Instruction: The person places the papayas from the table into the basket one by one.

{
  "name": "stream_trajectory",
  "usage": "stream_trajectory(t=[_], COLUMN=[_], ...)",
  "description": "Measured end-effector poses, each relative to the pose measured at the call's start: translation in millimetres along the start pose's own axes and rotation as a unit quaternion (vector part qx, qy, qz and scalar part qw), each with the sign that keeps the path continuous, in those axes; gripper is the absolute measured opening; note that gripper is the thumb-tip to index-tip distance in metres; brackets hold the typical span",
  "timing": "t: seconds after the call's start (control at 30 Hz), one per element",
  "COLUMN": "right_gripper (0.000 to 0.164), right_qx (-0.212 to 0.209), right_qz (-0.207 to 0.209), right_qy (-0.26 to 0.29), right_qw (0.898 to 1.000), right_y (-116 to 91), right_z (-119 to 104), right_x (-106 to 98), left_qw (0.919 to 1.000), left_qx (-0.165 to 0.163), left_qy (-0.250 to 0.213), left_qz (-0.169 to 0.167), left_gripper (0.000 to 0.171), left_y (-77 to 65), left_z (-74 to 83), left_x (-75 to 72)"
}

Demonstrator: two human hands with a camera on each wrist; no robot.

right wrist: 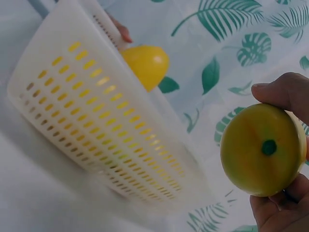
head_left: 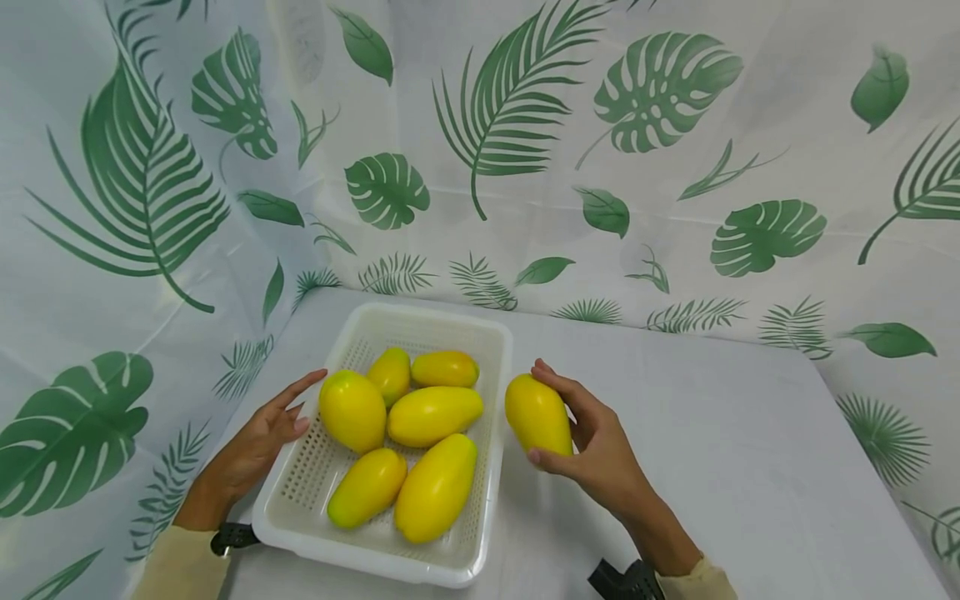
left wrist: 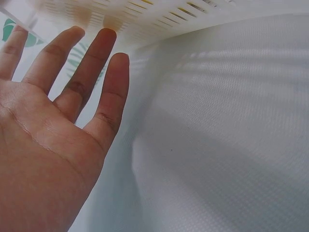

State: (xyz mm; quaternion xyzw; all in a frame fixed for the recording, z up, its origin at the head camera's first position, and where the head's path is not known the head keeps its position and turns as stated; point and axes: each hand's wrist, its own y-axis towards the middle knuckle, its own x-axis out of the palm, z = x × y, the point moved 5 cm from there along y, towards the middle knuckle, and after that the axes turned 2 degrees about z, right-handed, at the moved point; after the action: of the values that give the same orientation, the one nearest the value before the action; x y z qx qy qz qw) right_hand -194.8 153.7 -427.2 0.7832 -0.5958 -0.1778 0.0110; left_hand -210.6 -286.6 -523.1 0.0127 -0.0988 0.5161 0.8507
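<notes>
My right hand (head_left: 600,442) grips a yellow mango (head_left: 537,414) just beyond the right rim of a white plastic basket (head_left: 497,467). In the right wrist view, the mango (right wrist: 260,150) shows its end with a small dark green spot, thumb on one side and fingers on the other. My left hand (head_left: 258,442) is at the basket's left side, and its extended fingers (left wrist: 113,92) reach up along the slotted wall (left wrist: 159,19) in the left wrist view. Several more yellow mangoes (head_left: 435,414) lie in the basket, some with greenish ends.
A white cloth (head_left: 675,417) covers the table under the basket. Behind and to the left hangs a white curtain (head_left: 525,208) printed with green leaves. Each wrist wears a black strap (head_left: 234,537).
</notes>
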Motion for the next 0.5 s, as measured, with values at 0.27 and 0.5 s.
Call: stream_trajectory(t=[0.27, 0.5], right_gripper=[0.086, 0.087], right_qx=[-0.012, -0.015], right_qz=[-0.006, -0.009], right_qy=[0.004, 0.011], right_qw=[1.0, 1.0], right_y=[12, 21], right_z=[-12, -18], right_x=[5, 10], left_qw=[0.9999, 0.9998], left_qx=[-0.005, -0.007], left_qy=[0.008, 0.009], left_qz=[0.01, 0.015], left_gripper=[0.066, 0.066], left_y=[0.0, 0.0], left_z=[-0.4, -1.5], left_x=[-1.0, -1.5])
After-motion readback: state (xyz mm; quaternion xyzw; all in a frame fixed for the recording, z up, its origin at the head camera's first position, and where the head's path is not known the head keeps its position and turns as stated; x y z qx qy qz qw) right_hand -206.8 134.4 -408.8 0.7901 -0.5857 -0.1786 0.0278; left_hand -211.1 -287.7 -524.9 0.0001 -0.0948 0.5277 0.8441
